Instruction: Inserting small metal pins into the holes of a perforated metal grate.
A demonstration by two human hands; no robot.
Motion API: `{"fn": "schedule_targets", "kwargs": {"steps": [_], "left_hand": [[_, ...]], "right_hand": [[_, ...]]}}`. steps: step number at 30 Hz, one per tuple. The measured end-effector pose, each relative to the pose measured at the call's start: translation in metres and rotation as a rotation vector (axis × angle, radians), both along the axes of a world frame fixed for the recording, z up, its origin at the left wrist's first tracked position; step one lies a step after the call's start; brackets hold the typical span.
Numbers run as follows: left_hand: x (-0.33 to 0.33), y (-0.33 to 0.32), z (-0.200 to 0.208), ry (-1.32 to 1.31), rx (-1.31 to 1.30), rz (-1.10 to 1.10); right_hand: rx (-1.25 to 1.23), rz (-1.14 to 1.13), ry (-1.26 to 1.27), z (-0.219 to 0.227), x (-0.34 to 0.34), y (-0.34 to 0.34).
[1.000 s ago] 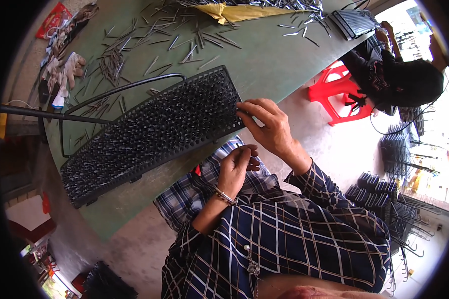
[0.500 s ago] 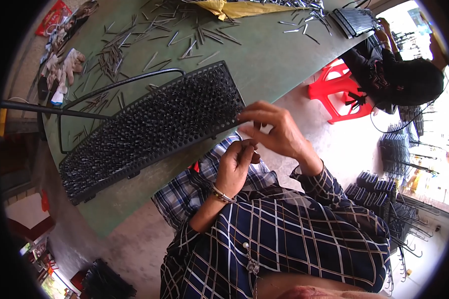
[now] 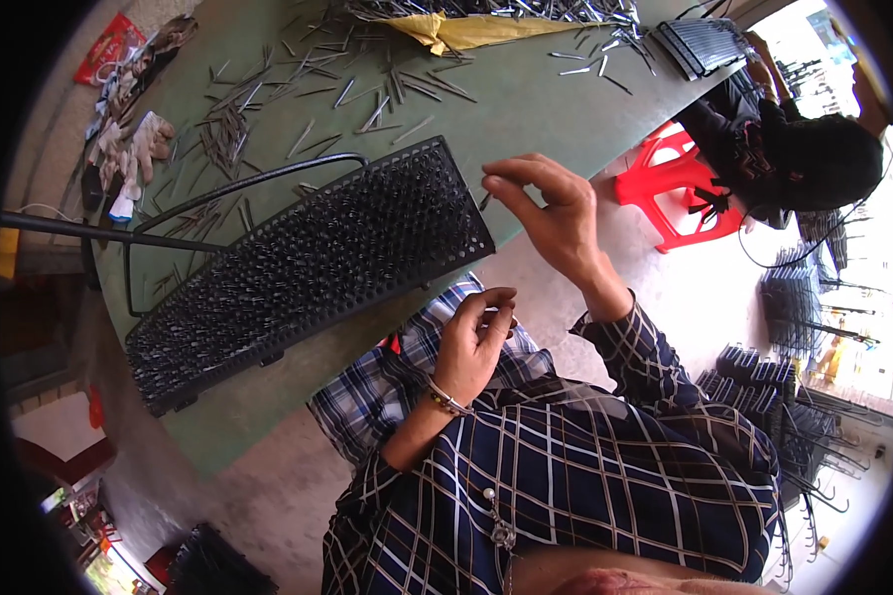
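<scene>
Slanting lengthwise up rightward, the board (image 3: 313, 260) is flanked on its right by the right hand (image 3: 559, 211), apparently pinching a pin (image 3: 484, 201).

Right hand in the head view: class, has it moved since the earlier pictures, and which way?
Yes. Judged against the red stool, the right hand has moved upward in the picture, farther from the person's body.

In front of me, the long black perforated tray (image 3: 448, 265) looks matt, its packed slim dark pins (image 3: 318, 263) glinting like metal. My navy checked cloth sleeve (image 3: 637, 342) lies creased; the broad green tabletop (image 3: 526, 109) looks smooth, the red plastic stool (image 3: 655, 183) glossy.
</scene>
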State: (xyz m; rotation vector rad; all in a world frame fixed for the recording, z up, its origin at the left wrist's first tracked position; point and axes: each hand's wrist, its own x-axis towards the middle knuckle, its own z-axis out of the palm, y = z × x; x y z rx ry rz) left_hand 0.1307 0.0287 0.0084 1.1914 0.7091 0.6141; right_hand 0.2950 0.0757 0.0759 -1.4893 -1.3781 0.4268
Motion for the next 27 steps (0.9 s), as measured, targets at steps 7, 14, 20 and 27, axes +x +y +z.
{"fn": "schedule_targets", "kwargs": {"steps": [7, 14, 20, 27], "left_hand": [[-0.004, 0.001, -0.015, -0.009, 0.028, 0.051], [-0.003, 0.005, -0.013, 0.017, 0.045, 0.030], [-0.006, 0.004, -0.012, 0.042, 0.047, 0.020], [-0.007, 0.006, -0.005, 0.040, 0.017, 0.011]], "right_hand": [[0.071, 0.043, -0.107, -0.014, -0.010, 0.005], [0.148, 0.037, -0.167, -0.028, -0.010, 0.008], [0.192, 0.039, -0.361, -0.039, -0.012, 0.002], [0.243, -0.038, -0.383, -0.034, -0.012, 0.002]]}}
